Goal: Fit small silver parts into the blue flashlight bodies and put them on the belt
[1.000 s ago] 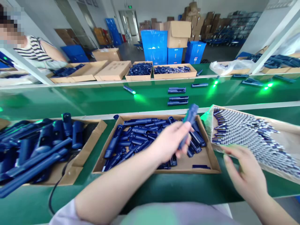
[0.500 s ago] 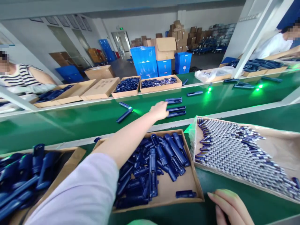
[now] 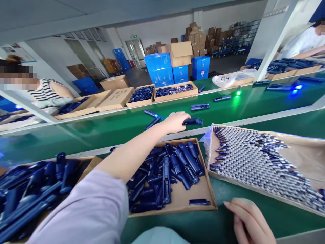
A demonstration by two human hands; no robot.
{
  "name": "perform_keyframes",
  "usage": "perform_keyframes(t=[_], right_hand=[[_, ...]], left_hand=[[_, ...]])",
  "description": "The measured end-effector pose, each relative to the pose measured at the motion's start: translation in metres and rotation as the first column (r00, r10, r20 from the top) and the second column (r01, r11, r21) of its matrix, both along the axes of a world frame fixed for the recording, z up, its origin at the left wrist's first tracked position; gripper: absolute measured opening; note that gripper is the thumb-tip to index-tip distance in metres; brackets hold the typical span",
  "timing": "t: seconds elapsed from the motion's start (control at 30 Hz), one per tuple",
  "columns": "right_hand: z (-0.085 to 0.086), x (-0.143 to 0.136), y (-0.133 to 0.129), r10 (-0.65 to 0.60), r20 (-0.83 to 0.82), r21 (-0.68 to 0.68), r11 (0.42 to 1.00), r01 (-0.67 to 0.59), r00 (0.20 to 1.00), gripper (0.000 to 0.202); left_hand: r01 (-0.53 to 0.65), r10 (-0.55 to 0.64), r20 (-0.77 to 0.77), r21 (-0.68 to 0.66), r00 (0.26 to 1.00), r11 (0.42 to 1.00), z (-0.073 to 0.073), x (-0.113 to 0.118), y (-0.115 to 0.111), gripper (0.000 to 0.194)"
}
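My left hand [image 3: 176, 122] reaches out over the green conveyor belt, its fingers closed on the end of a dark blue plastic casing [image 3: 194, 121]. I cannot tell whether a second casing is in the same grip. Just beyond it lies another slotted casing [image 3: 199, 107]. Under my left forearm stands a shallow cardboard tray [image 3: 182, 200] of loose blue casings. My right hand [image 3: 250, 218] rests on the green tabletop between this tray and the battery box, fingers loosely curled together with nothing visible in them.
On the right, a lined cardboard box [image 3: 304, 154] holds rows of small cylindrical batteries [image 3: 248, 152]. More casings fill a box [image 3: 87, 171] at the left. Lit pieces [image 3: 156, 116] lie on the belt. Small-part trays [image 3: 177, 98] line its far side, where two people sit.
My left hand has closed on a casing from the near belt edge and drawn it slightly up. Belt items appear shifted right, and some lights turned from green to blue. My right hand stays put.
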State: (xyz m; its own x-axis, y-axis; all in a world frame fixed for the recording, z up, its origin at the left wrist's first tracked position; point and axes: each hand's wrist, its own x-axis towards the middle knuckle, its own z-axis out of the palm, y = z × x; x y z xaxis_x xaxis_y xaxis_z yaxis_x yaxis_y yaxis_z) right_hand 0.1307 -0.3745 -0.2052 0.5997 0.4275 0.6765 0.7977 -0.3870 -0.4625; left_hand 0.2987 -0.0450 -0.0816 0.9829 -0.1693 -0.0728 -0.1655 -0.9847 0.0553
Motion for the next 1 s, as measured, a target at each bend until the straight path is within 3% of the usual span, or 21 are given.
perform_keyframes(t=[0.07,0.13,0.23,0.33,0.4,0.47,0.5,0.57,0.6,0.63,0.67,0.73,0.77,0.8,0.83,0.87,0.93,1.0], right_hand=[[-0.003,0.004,-0.003,0.044,0.029,-0.019,0.999,-0.044,0.999,0.024],[-0.005,0.006,-0.005,0.047,0.062,-0.047,0.998,-0.045,0.997,0.026],[0.002,0.006,-0.002,-0.007,0.112,-0.060,0.998,0.014,0.994,0.030],[0.022,0.003,0.012,-0.053,0.063,-0.074,0.996,0.057,0.997,0.043],[0.037,0.002,0.024,-0.002,0.007,-0.140,0.990,0.003,1.000,0.050],[0.049,0.000,0.032,0.067,-0.005,-0.191,0.979,-0.067,0.998,0.046],[0.053,-0.001,0.034,0.071,0.005,-0.192,0.979,-0.068,0.997,0.042],[0.062,-0.006,0.038,-0.048,-0.013,-0.135,0.990,0.046,0.999,0.033],[0.067,-0.009,0.040,-0.140,-0.076,-0.092,0.987,0.133,0.987,0.032],[0.071,-0.013,0.043,-0.218,-0.177,-0.057,0.976,0.211,0.960,0.032],[0.075,-0.017,0.047,-0.265,-0.287,-0.040,0.964,0.265,0.921,0.033],[0.079,-0.025,0.057,-0.218,-0.396,-0.037,0.974,0.222,0.892,0.035],[0.080,-0.027,0.062,-0.141,-0.370,-0.053,0.990,0.130,0.918,0.036],[0.080,-0.026,0.065,-0.051,-0.303,-0.082,0.996,0.027,0.952,0.036],[0.080,-0.022,0.066,0.026,-0.219,-0.118,0.992,-0.053,0.975,0.035],[0.080,-0.013,0.065,0.067,-0.145,-0.154,0.984,-0.090,0.987,0.032],[0.081,0.016,0.056,0.000,-0.057,-0.228,0.974,-0.013,0.998,0.028],[0.082,0.055,0.045,-0.127,-0.012,-0.380,0.918,0.113,0.992,0.028]], left_hand=[[0.221,-0.221,0.000,0.007,0.975,0.975,0.004,-0.044,0.011,0.039],[0.308,-0.308,-0.001,0.021,0.951,0.951,0.000,-0.081,0.014,0.048],[0.210,-0.211,0.090,0.012,0.973,0.978,-0.006,-0.122,-0.002,0.060],[0.195,-0.174,0.149,-0.134,0.973,0.972,-0.006,-0.152,-0.037,0.037],[0.287,-0.249,0.168,-0.261,0.954,0.922,-0.006,-0.168,-0.058,0.019],[0.342,-0.284,0.202,-0.372,0.937,0.863,-0.008,-0.180,-0.071,0.014],[0.322,-0.245,0.224,-0.438,0.943,0.839,-0.009,-0.184,-0.073,0.017],[0.181,-0.022,0.252,-0.628,0.967,0.757,-0.015,-0.188,-0.074,0.027],[0.092,0.128,0.231,-0.750,0.965,0.654,-0.018,-0.190,-0.075,0.034],[0.013,0.247,0.153,-0.872,0.957,0.490,-0.021,-0.192,-0.077,0.037],[-0.063,0.289,0.018,-0.960,0.957,0.272,-0.025,-0.194,-0.080,0.038],[-0.228,0.142,-0.261,-0.950,0.955,-0.211,-0.031,-0.200,-0.090,0.037],[-0.300,0.030,-0.339,-0.865,0.940,-0.401,-0.034,-0.202,-0.096,0.037],[-0.345,-0.044,-0.383,-0.768,0.923,-0.539,-0.037,-0.204,-0.101,0.036],[-0.354,-0.061,-0.412,-0.688,0.909,-0.633,-0.039,-0.205,-0.104,0.033],[-0.340,-0.035,-0.440,-0.639,0.897,-0.690,-0.041,-0.204,-0.105,0.030],[-0.339,0.016,-0.507,-0.599,0.861,-0.726,-0.047,-0.202,-0.103,0.025],[-0.392,0.001,-0.571,-0.564,0.821,-0.727,-0.053,-0.198,-0.097,0.023]])
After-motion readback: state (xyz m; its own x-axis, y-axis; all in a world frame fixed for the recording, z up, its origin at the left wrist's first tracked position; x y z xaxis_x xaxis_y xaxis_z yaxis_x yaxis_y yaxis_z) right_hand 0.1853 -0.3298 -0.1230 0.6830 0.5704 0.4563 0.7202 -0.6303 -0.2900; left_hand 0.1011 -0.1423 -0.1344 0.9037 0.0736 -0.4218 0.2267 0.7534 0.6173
